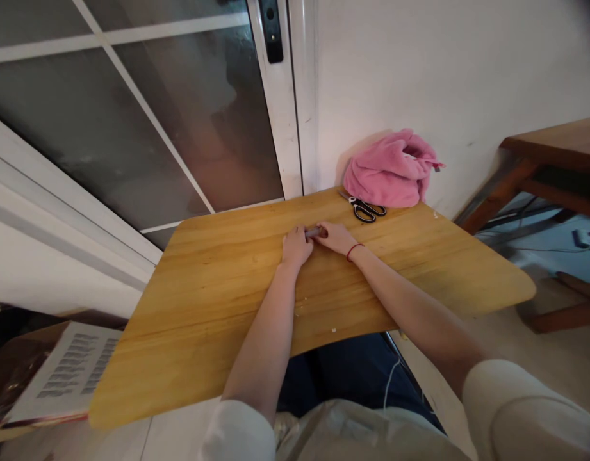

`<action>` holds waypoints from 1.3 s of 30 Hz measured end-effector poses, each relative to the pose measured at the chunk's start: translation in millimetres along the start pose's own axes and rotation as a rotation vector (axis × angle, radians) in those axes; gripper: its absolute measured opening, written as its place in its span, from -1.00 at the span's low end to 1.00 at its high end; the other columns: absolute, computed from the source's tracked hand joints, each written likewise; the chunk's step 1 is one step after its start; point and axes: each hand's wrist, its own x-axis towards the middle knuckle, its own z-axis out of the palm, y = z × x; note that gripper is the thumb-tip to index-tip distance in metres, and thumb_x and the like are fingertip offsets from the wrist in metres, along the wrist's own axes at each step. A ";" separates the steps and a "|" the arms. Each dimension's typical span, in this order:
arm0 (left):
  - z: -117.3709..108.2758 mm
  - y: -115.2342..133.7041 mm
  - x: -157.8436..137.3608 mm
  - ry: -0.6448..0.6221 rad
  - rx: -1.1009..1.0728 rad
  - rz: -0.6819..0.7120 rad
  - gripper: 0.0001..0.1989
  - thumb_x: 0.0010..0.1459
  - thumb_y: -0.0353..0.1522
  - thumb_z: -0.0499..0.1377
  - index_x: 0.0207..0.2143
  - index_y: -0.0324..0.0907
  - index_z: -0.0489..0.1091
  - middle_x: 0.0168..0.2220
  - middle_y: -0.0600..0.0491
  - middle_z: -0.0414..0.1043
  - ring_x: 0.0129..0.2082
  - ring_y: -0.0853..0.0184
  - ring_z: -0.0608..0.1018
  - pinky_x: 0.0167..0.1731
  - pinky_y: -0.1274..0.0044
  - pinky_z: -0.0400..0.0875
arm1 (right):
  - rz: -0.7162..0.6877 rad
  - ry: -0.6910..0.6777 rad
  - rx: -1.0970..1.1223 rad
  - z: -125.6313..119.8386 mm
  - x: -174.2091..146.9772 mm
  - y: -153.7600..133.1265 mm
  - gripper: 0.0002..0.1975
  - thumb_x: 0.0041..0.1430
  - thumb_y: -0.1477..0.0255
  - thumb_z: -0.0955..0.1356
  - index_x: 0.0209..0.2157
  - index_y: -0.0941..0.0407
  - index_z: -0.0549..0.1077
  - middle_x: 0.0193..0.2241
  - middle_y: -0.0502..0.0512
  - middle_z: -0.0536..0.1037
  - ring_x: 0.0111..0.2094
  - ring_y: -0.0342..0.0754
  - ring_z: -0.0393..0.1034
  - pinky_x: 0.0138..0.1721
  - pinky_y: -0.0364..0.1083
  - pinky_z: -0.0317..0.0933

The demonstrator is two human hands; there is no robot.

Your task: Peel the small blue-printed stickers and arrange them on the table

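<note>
A small greyish, roll-like thing (314,232) lies between my two hands, low over the far middle of the wooden table (218,275). My left hand (297,246) has its fingers closed on the left end of it. On the other end, my right hand (336,237) grips with curled fingers, and a red cord circles that wrist. The fingers hide much of the held thing, so its exact kind is unclear. Black-handled scissors (364,210) rest just beyond my right hand, apart from it.
A pink plush cloth bundle (393,169) sits at the table's far edge against the white wall. Tiny white scraps (334,330) lie near the front edge. A glass-paned door (193,115) stands behind the table, a printed carton (66,371) at lower left, a wooden desk (554,144) at right.
</note>
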 end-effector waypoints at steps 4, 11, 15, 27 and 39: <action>0.4 -1.6 1.0 -0.017 0.011 0.022 -0.80 0.16 -0.43 0.01 -0.15 -0.17 0.31 -0.10 -0.08 0.42 -0.10 0.23 0.46 -0.12 0.44 0.28 | -0.009 -0.014 0.000 0.5 0.4 2.0 -0.80 0.11 0.38 0.33 -0.23 0.17 0.43 -0.44 0.06 0.51 -0.41 -0.11 0.35 -0.34 -0.14 0.13; -1.9 0.4 0.6 0.030 0.025 0.009 -0.78 0.19 -0.40 -0.03 -0.12 -0.15 0.29 -0.08 -0.06 0.40 -0.04 0.22 0.42 -0.03 0.37 0.20 | -0.004 -0.009 -0.019 -1.4 0.5 0.3 -0.74 0.15 0.34 0.30 -0.16 0.18 0.40 -0.40 0.07 0.52 -0.37 -0.11 0.36 -0.28 -0.13 0.12; 0.0 -0.9 -0.6 0.015 0.030 -0.003 -0.78 0.13 -0.41 0.04 -0.15 -0.16 0.31 -0.10 -0.08 0.41 -0.05 0.16 0.42 -0.05 0.32 0.20 | -0.004 -0.043 -0.060 -4.5 -1.4 -3.8 -0.75 0.11 0.33 0.33 -0.20 0.15 0.44 -0.43 0.05 0.52 -0.37 -0.07 0.37 -0.23 -0.07 0.07; -5.3 0.9 -0.1 0.048 -0.013 0.047 -0.77 0.17 -0.41 0.01 -0.12 -0.13 0.31 -0.08 -0.04 0.40 -0.05 0.25 0.42 -0.03 0.39 0.20 | -0.031 0.012 -0.055 -7.2 -2.0 -6.9 -0.73 0.17 0.31 0.28 -0.17 0.16 0.44 -0.44 0.06 0.51 -0.42 -0.12 0.34 -0.33 -0.14 0.09; -8.9 0.8 -0.1 0.043 -0.052 0.083 -0.79 0.17 -0.42 0.00 -0.14 -0.15 0.33 -0.16 -0.03 0.44 -0.11 0.29 0.44 -0.07 0.42 0.23 | -0.078 0.026 -0.054 -8.1 -3.1 -8.0 -0.77 0.18 0.37 0.25 -0.21 0.17 0.46 -0.42 0.07 0.51 -0.41 -0.13 0.32 -0.33 -0.15 0.08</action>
